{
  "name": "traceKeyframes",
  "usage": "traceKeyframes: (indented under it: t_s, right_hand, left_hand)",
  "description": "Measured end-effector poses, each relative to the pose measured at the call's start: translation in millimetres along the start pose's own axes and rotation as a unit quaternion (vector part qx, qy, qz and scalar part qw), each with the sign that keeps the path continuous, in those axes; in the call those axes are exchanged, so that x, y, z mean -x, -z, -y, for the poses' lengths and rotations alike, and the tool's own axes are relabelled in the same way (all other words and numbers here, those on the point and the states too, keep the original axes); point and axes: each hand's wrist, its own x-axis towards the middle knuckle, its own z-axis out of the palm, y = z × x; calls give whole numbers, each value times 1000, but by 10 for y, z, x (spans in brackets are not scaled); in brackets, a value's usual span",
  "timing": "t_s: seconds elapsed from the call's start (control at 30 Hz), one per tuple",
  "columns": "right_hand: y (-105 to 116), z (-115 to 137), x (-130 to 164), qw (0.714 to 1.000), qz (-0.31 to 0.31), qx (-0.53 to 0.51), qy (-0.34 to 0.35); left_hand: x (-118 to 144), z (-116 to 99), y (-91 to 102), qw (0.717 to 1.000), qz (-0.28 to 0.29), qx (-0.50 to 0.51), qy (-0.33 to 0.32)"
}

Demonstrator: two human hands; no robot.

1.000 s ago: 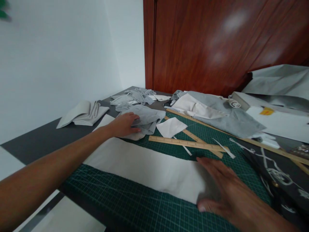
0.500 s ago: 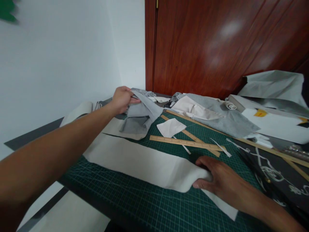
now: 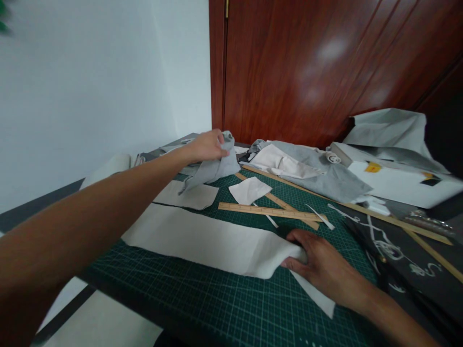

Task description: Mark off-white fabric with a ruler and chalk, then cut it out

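The left hand [image 3: 208, 144] pinches the grey cloth [image 3: 219, 168], which hangs over the far side of the mat [image 3: 217, 299]; the right hand [image 3: 314, 260] pinches the curled end of the strip [image 3: 202, 236] on it. A light, steady grip should spare the strip creases. What the box [image 3: 398, 185] holds is hidden.

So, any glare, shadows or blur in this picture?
Head view: pale glare on the wooden door; a soft shadow on the green mat beside the right hand; the green shape at top left blurred; black scissors hard to make out.
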Motion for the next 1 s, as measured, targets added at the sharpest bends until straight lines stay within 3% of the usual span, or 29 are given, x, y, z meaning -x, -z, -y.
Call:
traceKeyframes:
  t_s: [0.1,0.17,0.23,0.33,0.4,0.5,0.6,0.67,0.8,0.9,1.0]
  right_hand:
    - [101,25,-21,1000,6,-13,20]
    - [236,61,-103,999,6,-20,35]
    - [414,109,-262,999,-14,-19,42]
    - [714,157,-640,997,-82,-2,15]
    - [887,145,-940,989,-148,21,-13]
    - [1022,55,-1332,966,-241,51,-74]
    - [961,-42,-1523,952,-279,67,-111]
    - [839,-48,-1523,950,-290,66,-100]
    - [557,164,-1365,960,-280,13,7]
    - [390,459,-1262,968,-207,-85,111]
    - [254,714,-1221,953,-135,-206,175]
  left_hand:
    - [457,129,-113,975,183,-124,12]
    - [729,204,-182,952,249,-178,22]
    - [915,256,-219,934,287,-209,30]
    - [1012,300,-185,929,300,-214,34]
    - [988,321,-108,939,280,-197,38]
    - [903,343,59,968,197,-142,57]
    - [839,326,249,993,76,-41,83]
    - [824,260,366,994,-2,55,91]
    - [840,-49,545,958,-102,258,67]
    - [876,-394,596,920,-124,369,36]
    - [933,-745,548,888,-116,444,7]
